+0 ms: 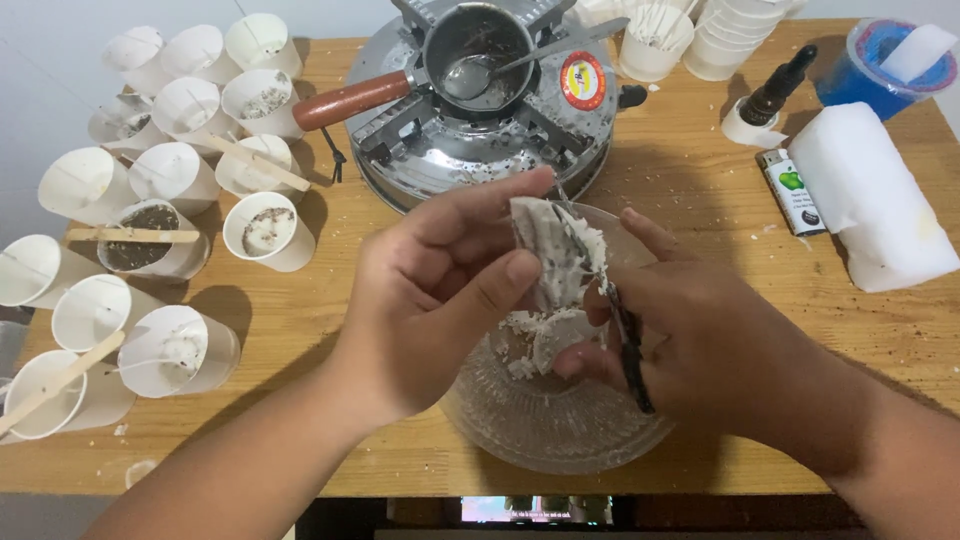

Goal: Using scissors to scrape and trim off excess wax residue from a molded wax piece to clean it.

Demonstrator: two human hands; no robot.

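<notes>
Wax chunk [548, 250], white and speckled, sits pinched in our left hand [440, 300] above the glass bowl [560, 420] on the bench [700, 200]. Our right hand [690, 350] grips a dark blade [628, 350] against it. We judge a slip could nick the left fingers [500, 285], since they lie close by; crumbs may miss the bowl.
</notes>
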